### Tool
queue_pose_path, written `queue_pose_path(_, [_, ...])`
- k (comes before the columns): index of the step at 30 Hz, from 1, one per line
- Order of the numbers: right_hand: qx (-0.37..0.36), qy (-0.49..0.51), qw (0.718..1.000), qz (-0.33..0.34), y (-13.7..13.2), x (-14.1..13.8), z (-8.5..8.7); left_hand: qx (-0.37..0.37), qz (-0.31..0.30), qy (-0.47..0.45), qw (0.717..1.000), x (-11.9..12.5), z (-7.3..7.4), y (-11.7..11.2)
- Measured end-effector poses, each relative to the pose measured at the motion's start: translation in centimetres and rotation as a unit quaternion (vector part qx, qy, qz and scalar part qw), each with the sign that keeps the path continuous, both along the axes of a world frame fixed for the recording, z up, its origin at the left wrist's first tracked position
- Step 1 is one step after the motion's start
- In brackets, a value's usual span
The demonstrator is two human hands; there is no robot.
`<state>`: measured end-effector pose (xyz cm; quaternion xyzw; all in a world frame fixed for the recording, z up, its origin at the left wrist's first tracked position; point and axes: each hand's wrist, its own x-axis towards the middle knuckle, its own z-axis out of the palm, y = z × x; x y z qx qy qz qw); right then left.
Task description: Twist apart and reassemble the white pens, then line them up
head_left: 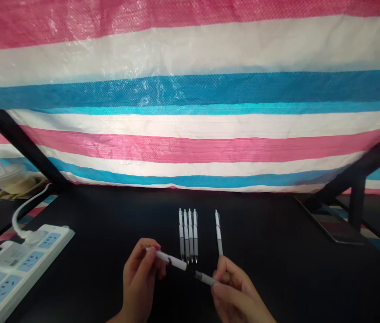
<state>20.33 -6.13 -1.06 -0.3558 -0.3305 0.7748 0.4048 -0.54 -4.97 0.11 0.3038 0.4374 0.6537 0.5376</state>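
My left hand (139, 278) and my right hand (233, 291) both grip a white retractable pen (176, 261), which lies slanted between them. Its dark-banded middle shows, and its grey end sits in my right fingers. Several similar white pens (187, 235) lie side by side on the black tabletop (277, 237), just beyond my hands. A single white pen (218, 231) lies apart to their right, its lower end at or just behind my right fingers. I cannot tell whether they touch it.
A white power strip (18, 269) with a plugged-in cable lies at the left. A plastic cup with a straw (3, 177) stands beyond it. A dark flat tablet (329, 220) lies at the right. A striped woven tarp (190, 134) hangs behind black metal frame bars (18, 143).
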Motion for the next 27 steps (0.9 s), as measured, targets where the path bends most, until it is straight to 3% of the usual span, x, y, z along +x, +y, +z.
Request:
queue_pose_path(6, [0.055,-0.11,0.992,0.014,0.0,-0.4,0.71,-0.004,-0.089,0.088,0.992,0.71,-0.83,-0.86])
queue_pose_path(19, [0.056,-0.232,0.969,0.062,-0.73,-0.09,0.37,0.041,-0.146,0.034,0.988,0.61,-0.99,-0.73])
queue_pose_path(27, [0.054,-0.177,0.982,0.032,-0.5,-0.45,0.66,0.059,-0.104,0.019,0.993,0.57,-0.77,-0.89])
